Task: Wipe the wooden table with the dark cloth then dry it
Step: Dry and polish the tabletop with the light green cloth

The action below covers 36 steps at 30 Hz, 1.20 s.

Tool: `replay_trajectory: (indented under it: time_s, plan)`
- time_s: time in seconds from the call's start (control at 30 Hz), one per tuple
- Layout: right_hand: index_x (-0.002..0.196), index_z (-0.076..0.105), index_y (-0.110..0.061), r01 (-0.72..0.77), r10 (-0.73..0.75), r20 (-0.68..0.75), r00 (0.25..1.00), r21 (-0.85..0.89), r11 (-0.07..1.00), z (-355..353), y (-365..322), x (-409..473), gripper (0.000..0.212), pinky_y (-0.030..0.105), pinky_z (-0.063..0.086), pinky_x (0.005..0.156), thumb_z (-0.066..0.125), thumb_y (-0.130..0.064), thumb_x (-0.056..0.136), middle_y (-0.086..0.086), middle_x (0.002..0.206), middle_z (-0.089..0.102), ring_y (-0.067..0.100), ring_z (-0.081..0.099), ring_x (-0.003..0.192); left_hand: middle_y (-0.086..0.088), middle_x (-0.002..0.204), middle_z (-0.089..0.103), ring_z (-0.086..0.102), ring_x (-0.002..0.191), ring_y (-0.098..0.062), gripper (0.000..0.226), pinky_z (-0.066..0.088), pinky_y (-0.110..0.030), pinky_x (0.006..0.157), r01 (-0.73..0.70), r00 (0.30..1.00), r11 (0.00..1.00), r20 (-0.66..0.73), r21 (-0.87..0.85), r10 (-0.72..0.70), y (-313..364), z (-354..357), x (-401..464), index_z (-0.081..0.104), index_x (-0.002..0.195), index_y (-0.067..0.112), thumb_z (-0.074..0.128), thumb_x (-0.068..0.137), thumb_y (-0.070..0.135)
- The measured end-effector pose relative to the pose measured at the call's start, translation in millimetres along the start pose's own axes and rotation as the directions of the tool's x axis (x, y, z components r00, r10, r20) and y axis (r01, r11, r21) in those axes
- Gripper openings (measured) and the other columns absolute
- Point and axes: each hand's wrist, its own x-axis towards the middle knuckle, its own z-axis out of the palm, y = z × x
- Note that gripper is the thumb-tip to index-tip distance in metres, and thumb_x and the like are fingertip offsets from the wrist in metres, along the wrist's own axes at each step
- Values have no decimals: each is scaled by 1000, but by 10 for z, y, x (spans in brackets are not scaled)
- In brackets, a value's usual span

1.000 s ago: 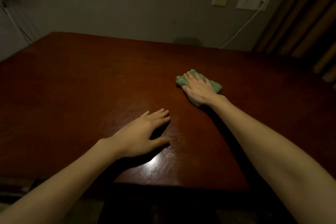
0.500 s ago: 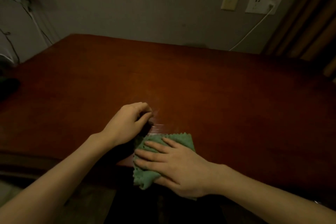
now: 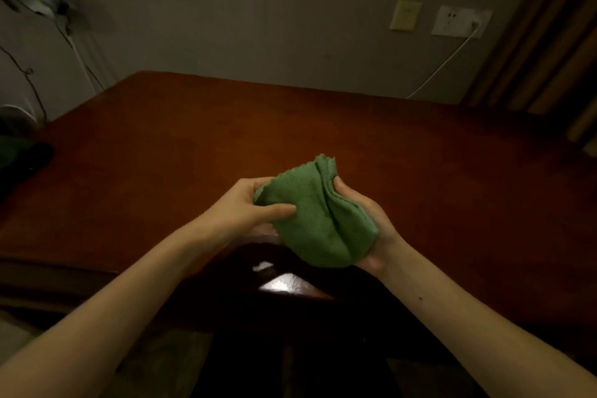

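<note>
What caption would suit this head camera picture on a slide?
Both hands, left hand and right hand, hold a bunched green cloth above the near edge of the wooden table.

It looked like a dim home room: a large reddish-brown wooden table [image 3: 193, 145] stood against a grey wall carrying a white socket [image 3: 460, 21], beside brown curtains [image 3: 549, 52].
</note>
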Motion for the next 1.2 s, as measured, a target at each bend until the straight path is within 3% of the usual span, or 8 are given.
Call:
replay_trajectory:
  time_s: [0.17,0.33,0.57,0.7,0.87,1.0,1.1,1.2]
  plan:
    - [122,58,-5,-26,37,83,996,-126,992,35,-299,38,73,38,52,90,40,-62,81,13,119,64,27,62,109,11,83,73,69,80,-5,18,52,-15,60,-82,973,996,-214,27,86,186,-130,9,62,96,19,58,84,5]
    - [111,61,-4,3,-17,-19,1000,-583,812,337,-402,343,34,30,57,69,65,-18,80,11,104,69,21,69,86,6,89,71,69,81,-6,20,53,-16,61,-76,926,996,-366,49,89,288,-402,-140,61,101,20,63,82,13]
    - [102,63,-3,37,-10,47,999,-628,778,1078,-63,1150,15,37,57,72,59,-10,89,11,90,69,23,68,79,-1,105,67,66,91,-16,40,54,-34,74,-22,823,982,-561,-189,-90,159,-997,-563,55,110,17,70,74,11]
    - [108,62,0,40,88,132,987,-744,667,1585,312,1678,24,24,56,60,62,-13,88,5,88,69,14,66,71,-5,118,61,63,99,-18,59,52,-37,84,6,620,997,-783,-71,-60,-24,-1524,-915,44,127,13,72,76,7]
    - [114,51,-18,191,39,227,973,-889,416,2180,831,2318,42,34,48,82,72,-28,80,1,114,53,20,55,104,-4,137,47,53,116,-23,92,46,-45,97,202,327,969,-942,144,72,-238,-1956,-1297,19,145,30,77,74,22]
    - [127,46,-34,257,185,416,890,-795,549,2391,1007,2617,46,47,49,92,60,-12,89,12,132,50,31,55,114,2,124,56,56,112,-17,63,47,-42,96,234,355,944,-924,231,138,-336,-2210,-1468,45,128,39,73,77,17]
    - [123,51,-35,230,343,544,766,-730,644,2391,957,2714,47,36,49,95,47,0,93,6,139,43,23,50,121,-2,124,56,53,114,-20,54,45,-41,98,376,377,905,-925,201,49,-350,-2334,-1511,57,123,28,77,73,20]
    - [132,48,-23,309,483,577,658,-793,526,2340,883,2782,53,28,46,97,56,4,87,0,138,42,14,47,122,-2,125,55,51,114,-21,61,44,-35,96,498,362,840,-932,218,27,-357,-2346,-1492,55,127,20,79,71,23]
